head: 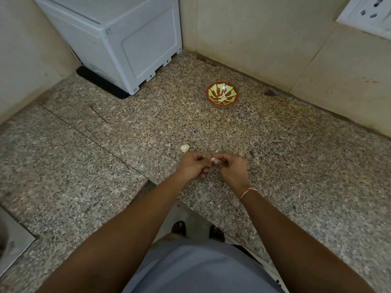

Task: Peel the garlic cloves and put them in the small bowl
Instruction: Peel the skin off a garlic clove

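Fingers of the left hand [193, 164] and right hand [229, 166] pinch one garlic clove [213, 159], which could slip onto the worktop [275, 144].

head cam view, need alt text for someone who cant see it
Two hands, the left hand and right hand, pinch a garlic clove between them above a speckled stone counter. Another clove lies just beyond, and a small red-and-green bowl sits farther back.

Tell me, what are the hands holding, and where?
The right hand pinches a garlic clove at its end, fingertips only. The left hand curls close beside it; whether it grips the clove cannot be told.
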